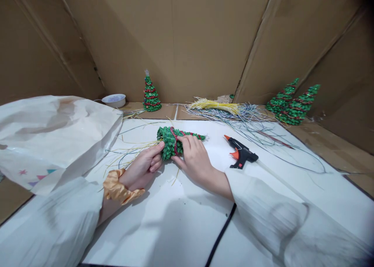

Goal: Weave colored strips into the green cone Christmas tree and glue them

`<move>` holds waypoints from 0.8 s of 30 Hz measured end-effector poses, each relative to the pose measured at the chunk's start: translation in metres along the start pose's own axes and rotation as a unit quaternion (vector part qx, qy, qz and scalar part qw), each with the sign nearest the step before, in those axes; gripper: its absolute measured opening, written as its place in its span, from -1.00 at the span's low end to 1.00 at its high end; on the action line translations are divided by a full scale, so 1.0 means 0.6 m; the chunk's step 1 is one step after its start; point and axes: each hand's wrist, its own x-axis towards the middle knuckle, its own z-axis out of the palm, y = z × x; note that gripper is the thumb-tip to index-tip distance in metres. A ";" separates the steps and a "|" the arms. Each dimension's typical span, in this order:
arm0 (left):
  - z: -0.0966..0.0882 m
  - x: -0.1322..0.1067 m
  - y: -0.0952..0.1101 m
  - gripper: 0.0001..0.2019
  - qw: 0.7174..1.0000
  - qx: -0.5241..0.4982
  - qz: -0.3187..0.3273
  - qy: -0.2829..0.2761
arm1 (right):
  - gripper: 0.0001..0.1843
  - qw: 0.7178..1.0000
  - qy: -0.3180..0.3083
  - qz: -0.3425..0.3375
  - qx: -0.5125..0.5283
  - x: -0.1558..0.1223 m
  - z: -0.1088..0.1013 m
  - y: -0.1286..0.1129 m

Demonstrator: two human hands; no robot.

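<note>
A small green Christmas tree (167, 148) with red bead garland lies on its side on the white board, its clear tip pointing right. My left hand (149, 160) is closed at the tree's base, thumb and fingers pinching near the thin yellow and blue wires (131, 147) that trail out leftward. My right hand (194, 156) grips the tree's middle from the near side, thumb below and fingers over the garland. Part of the tree is hidden behind the right fingers.
A black and orange glue gun (241, 152) lies to the right. Behind it are bundles of yellow wires (223, 106) and loose blue-white ones. More trees stand at the back (151, 97) and right (300, 107). A white bag (58, 130) and a white bowl (113, 101) are left.
</note>
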 end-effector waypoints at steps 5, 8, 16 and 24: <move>-0.002 0.001 0.004 -0.68 1.000 -0.008 -0.019 0.003 | -0.48 1.000 -0.003 -0.004 0.001 0.000 0.000 0.000; -0.004 0.002 0.007 -0.65 0.999 -0.009 -0.037 -0.008 | -0.47 1.000 -0.006 -0.002 -0.001 0.000 -0.001 0.000; 0.000 0.002 0.005 -0.62 0.995 -0.065 -0.064 -0.029 | -0.46 1.000 -0.008 -0.001 -0.004 -0.001 -0.001 -0.001; -0.007 -0.006 0.007 -0.70 0.993 -0.066 -0.076 -0.063 | -0.40 1.000 -0.003 0.001 0.018 -0.004 0.000 0.003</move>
